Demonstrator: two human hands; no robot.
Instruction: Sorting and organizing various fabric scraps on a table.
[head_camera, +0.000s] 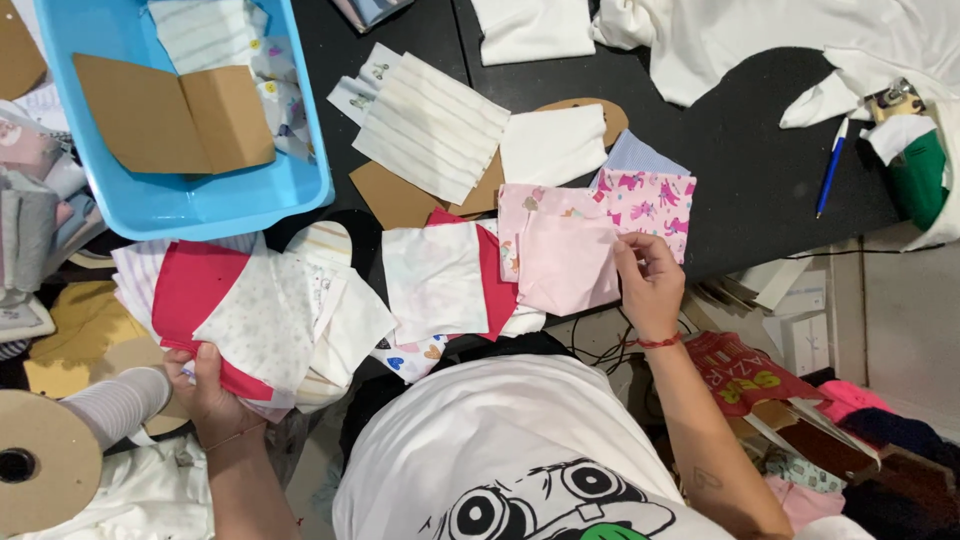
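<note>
- The left hand grips a fanned stack of fabric swatches, red, white and dotted, at the black table's near edge.
- The right hand pinches the right edge of a pale pink fabric piece, which lies on the table over a red swatch.
- A pink unicorn-print piece lies just behind it.
- A blue plastic bin with a brown cardboard piece sits at far left; a blue pen lies at right.
</note>
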